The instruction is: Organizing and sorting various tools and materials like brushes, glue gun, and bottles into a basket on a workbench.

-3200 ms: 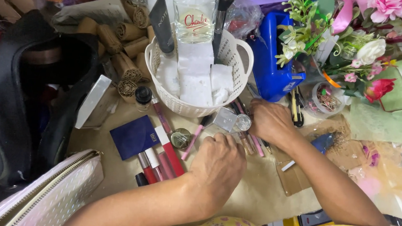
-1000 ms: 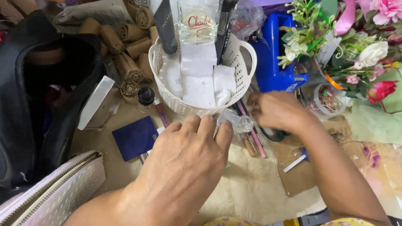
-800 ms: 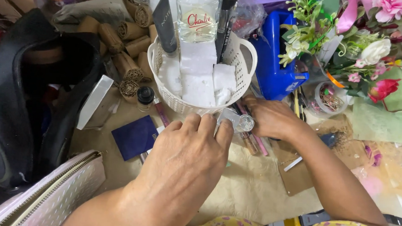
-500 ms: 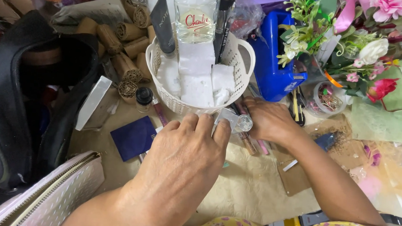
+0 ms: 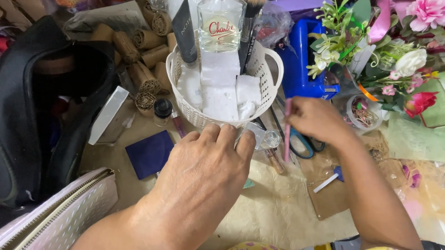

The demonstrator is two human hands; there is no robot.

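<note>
right hand (image 5: 316,120) pinches pink stick (image 5: 287,128) beside white basket (image 5: 265,79).

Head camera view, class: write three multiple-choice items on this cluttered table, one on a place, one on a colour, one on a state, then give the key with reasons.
1. Where does the clear glass bottle stand?
A. in the white basket
B. in the black bag
C. on the floor

2. What colour is the flat square case by the left hand?
A. red
B. dark blue
C. yellow

3. What is the right hand doing?
A. lying flat and empty
B. gripping scissors
C. holding a thin pink stick upright

Key: 1 A, the basket rim surrounds it; 2 B, its face is navy; 3 C, the fingers pinch its top.
</note>
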